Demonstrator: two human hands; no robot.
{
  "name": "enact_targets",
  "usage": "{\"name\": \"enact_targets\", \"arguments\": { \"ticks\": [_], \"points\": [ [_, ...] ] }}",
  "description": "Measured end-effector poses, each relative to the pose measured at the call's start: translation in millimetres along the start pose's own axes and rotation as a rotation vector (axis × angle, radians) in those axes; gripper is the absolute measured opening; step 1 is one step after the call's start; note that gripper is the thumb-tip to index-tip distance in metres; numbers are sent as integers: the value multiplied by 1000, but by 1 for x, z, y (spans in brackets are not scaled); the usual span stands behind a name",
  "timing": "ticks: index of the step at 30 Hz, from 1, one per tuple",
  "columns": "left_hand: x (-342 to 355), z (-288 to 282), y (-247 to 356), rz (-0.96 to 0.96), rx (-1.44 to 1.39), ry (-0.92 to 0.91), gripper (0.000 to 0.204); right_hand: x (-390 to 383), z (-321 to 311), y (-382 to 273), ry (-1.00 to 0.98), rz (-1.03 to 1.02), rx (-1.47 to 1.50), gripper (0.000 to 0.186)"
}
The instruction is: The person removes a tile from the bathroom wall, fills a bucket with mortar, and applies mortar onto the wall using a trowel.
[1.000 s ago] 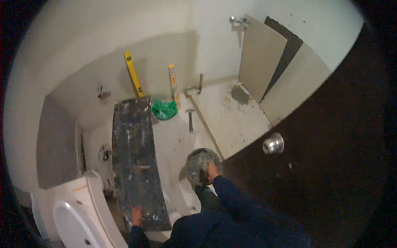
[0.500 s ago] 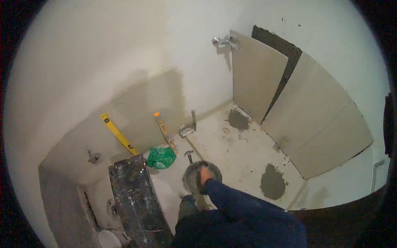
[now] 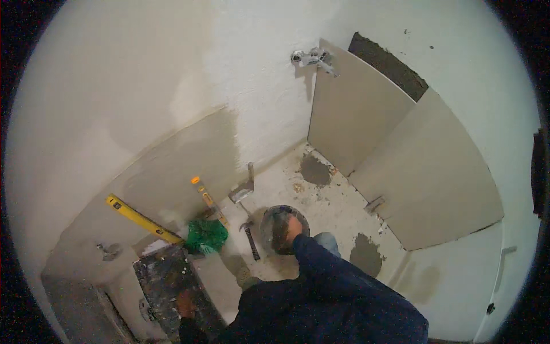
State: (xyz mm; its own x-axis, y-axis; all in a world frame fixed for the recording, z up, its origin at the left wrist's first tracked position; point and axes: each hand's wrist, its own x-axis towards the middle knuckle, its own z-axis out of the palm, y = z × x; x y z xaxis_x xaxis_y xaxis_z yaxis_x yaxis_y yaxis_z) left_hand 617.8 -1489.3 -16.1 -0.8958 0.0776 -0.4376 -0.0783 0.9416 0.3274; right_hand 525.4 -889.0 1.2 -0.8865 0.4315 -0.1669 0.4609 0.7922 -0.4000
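Rather blurred hands (image 3: 294, 227) (image 3: 185, 304), partly hidden bucket (image 3: 263, 230)

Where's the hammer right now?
In the head view, just left of centre, the hammer lies between the green bag and the bucket.

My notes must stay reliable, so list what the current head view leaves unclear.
All in the head view:
Right hand: whether it grips anything; blur and the dark bucket obscure this.
Left hand: its exact contact with the dark board; blurred, dim.
Board's near end: hidden by sleeve and lower edge.
Green bag: contents hidden by its plastic.
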Motion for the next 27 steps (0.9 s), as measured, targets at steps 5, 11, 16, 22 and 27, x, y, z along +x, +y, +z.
{"name": "enact_targets", "arguments": {
  "ticks": [5, 11, 16, 22, 27],
  "points": [
    [78, 36, 119, 161, -35, 5, 30, 139, 8, 148, 11, 180, 994, 39],
    [12, 90, 244, -318, -246, -21, 35, 243, 44, 183, -183, 111, 1142, 37],
    [35, 11, 467, -640, -1270, 420, 43, 297, 17, 217, -522, -28, 260, 38],
    [165, 41, 618, -357, -1213, 300, 45, 368, 28, 188, -687, -46, 194, 38],
    [298, 154, 725, -240, -1303, -158, 47, 454, 50, 278, -600, -220, 219, 38]
  ]
}}
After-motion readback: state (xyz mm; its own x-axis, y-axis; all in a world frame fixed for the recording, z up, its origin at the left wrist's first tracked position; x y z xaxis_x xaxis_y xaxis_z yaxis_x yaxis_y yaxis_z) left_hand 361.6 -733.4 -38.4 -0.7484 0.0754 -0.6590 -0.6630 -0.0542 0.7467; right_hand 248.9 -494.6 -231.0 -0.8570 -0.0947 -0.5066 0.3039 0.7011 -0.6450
